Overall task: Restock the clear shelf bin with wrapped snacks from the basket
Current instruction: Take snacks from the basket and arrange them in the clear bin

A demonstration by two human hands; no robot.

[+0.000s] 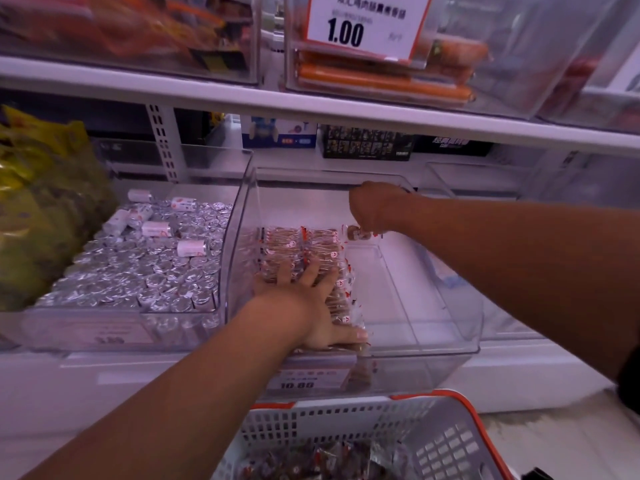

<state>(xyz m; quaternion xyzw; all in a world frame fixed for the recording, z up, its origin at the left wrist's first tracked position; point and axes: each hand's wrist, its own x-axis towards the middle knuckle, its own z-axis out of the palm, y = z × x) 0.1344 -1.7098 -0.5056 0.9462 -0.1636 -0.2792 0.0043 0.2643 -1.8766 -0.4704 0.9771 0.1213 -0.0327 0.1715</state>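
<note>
- Wrapped snacks (304,258), small brown pieces in clear wrappers with red marks, lie packed in rows along the left side of the clear plastic shelf bin (433,348); the bin's right side shows bare floor.
- Left hand (311,306) lies flat on those rows, fingers spread and straight, thumb out toward the bin's front wall.
- Right hand (372,209) hangs above the back of the bin, fingers curled down, pinching one wrapped snack (356,233) just beyond the far end of the rows.
- Grey perforated basket with an orange rim (398,434) sits below the bin's front, holding more dark wrapped pieces.
- A neighbouring clear bin (121,327) to the left is full of silver foil-wrapped rolls (149,271).
- White price card reading 1.00 (363,26) hangs on the shelf above, before orange sausages (381,84).
</note>
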